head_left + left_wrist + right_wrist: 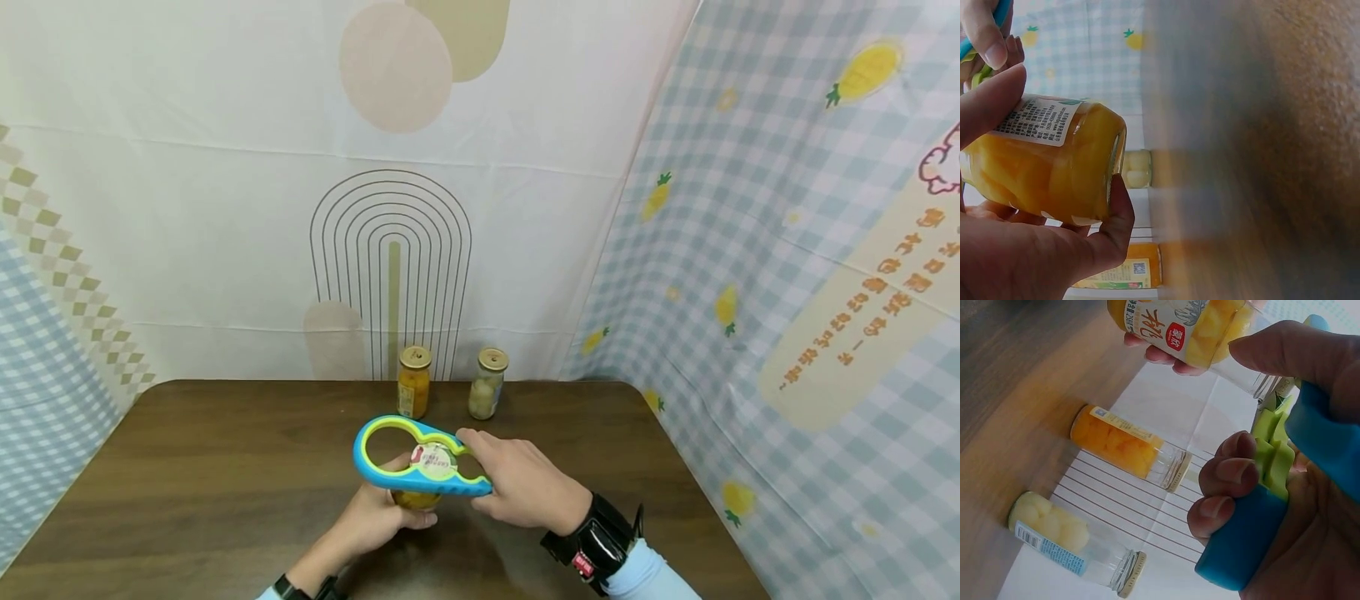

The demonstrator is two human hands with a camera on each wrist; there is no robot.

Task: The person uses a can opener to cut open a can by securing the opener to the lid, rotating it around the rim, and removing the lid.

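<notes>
My left hand [382, 517] grips a glass jar of yellow peach pieces [417, 498] near the table's front; the left wrist view shows the fingers curled round the jar [1054, 162]. A blue and green jar opener [408, 457] sits over the jar's lid, and my right hand [517, 483] grips its handle end. In the right wrist view the fingers [1229, 481] curl round the opener [1272, 512] with the jar [1185, 328] above.
Two more jars stand at the back of the brown table [225, 467]: an orange-filled one [414, 382] and a pale-filled one [487, 383]. Printed cloth backdrops [750, 250] close in the rear and right side.
</notes>
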